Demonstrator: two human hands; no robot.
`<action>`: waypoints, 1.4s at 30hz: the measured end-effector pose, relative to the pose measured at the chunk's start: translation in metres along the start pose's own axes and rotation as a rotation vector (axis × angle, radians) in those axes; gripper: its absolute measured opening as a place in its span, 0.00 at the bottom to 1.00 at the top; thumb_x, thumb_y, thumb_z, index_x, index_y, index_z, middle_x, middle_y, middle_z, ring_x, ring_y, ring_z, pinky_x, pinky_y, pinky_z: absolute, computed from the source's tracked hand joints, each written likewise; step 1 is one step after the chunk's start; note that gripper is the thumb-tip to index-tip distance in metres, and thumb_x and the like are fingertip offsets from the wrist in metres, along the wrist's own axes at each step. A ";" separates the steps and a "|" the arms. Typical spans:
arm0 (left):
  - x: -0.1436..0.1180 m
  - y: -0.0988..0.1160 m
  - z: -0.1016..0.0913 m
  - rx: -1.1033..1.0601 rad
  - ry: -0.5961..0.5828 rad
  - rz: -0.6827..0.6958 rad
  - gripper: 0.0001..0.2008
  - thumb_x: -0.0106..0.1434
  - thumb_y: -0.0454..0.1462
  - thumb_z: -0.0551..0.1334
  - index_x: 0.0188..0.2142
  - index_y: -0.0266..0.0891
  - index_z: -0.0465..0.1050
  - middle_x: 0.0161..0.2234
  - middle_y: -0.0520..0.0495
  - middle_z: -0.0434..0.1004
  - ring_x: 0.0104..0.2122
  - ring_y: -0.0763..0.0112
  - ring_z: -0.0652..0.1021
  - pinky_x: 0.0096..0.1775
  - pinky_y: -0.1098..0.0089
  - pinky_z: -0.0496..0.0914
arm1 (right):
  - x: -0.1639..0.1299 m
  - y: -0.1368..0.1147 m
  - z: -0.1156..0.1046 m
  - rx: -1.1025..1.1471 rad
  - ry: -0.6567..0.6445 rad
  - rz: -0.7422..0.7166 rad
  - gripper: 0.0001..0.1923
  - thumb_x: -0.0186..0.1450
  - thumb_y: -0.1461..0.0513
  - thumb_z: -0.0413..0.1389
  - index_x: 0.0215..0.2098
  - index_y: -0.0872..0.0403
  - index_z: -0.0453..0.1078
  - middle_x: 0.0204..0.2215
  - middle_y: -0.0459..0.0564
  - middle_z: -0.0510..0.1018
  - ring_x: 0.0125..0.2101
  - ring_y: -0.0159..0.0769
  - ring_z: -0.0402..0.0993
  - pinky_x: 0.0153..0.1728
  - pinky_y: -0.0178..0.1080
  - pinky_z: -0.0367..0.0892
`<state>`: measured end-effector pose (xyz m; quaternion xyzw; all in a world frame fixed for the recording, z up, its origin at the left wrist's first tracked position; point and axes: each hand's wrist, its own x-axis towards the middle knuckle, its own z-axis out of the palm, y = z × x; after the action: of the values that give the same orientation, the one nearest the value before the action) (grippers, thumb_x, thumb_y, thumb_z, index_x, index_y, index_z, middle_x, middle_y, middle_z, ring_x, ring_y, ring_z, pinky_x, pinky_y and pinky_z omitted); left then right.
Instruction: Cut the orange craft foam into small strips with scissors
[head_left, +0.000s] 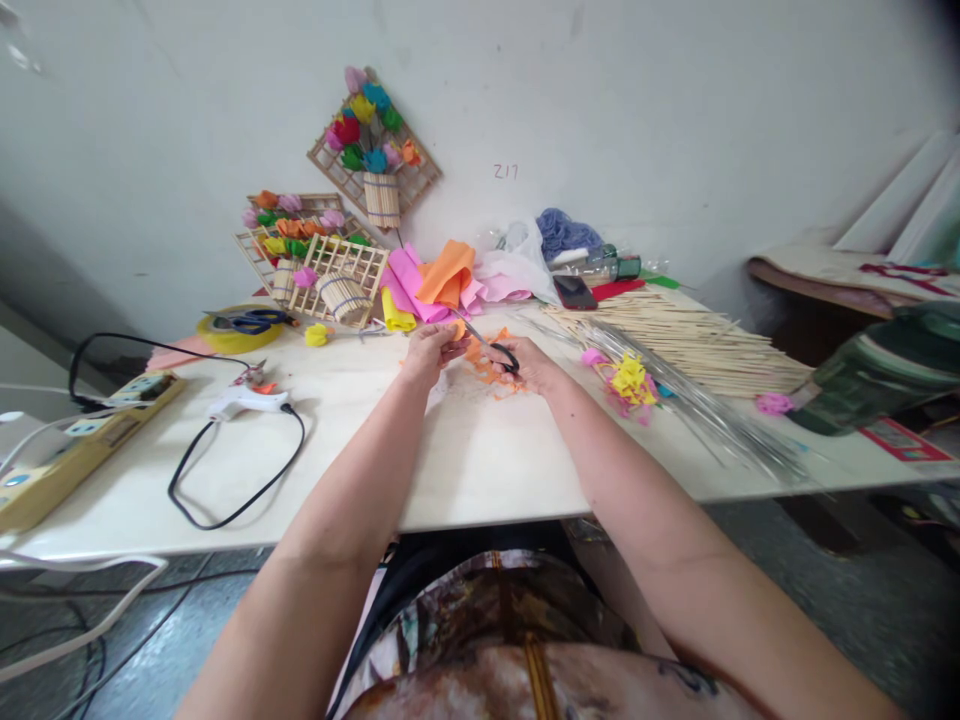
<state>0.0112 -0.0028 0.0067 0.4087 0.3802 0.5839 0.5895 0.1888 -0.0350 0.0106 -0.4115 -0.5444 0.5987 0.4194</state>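
In the middle of the white table, my left hand pinches a small orange paper piece. My right hand is closed round the black handles of a pair of scissors. The blades reach up and left, close to the orange piece. Beneath and between my hands lie orange paper scraps on the tabletop. Behind them are folded orange paper and pink paper. My fingers hide part of the paper and the scissor handles.
To the left are a white glue gun with a looping black cord, a yellow power strip and tape with scissors on it. Wooden sticks, wires and a green bottle lie right. Flower lattices stand behind.
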 end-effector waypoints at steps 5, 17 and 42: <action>0.000 -0.001 0.000 -0.009 0.008 0.009 0.10 0.54 0.36 0.70 0.32 0.36 0.72 0.30 0.46 0.81 0.32 0.68 0.83 0.41 0.69 0.77 | 0.007 0.009 -0.004 0.018 -0.020 -0.002 0.14 0.63 0.58 0.64 0.26 0.57 0.68 0.15 0.40 0.65 0.11 0.21 0.54 0.10 0.27 0.48; -0.002 -0.004 0.002 0.042 -0.037 -0.019 0.09 0.53 0.36 0.70 0.32 0.35 0.72 0.30 0.47 0.80 0.34 0.67 0.84 0.43 0.67 0.78 | -0.002 0.002 0.000 -0.006 0.019 0.023 0.13 0.65 0.57 0.62 0.29 0.57 0.68 0.15 0.40 0.68 0.10 0.22 0.57 0.08 0.27 0.45; -0.002 0.000 0.003 -0.004 0.014 -0.006 0.11 0.51 0.37 0.72 0.32 0.35 0.73 0.30 0.45 0.82 0.30 0.69 0.83 0.35 0.72 0.76 | 0.005 0.005 0.001 -0.022 0.031 -0.021 0.13 0.64 0.58 0.62 0.27 0.58 0.70 0.14 0.40 0.64 0.10 0.21 0.53 0.09 0.27 0.46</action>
<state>0.0137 -0.0053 0.0073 0.4022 0.3843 0.5858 0.5894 0.1864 -0.0312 0.0055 -0.4198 -0.5487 0.5816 0.4295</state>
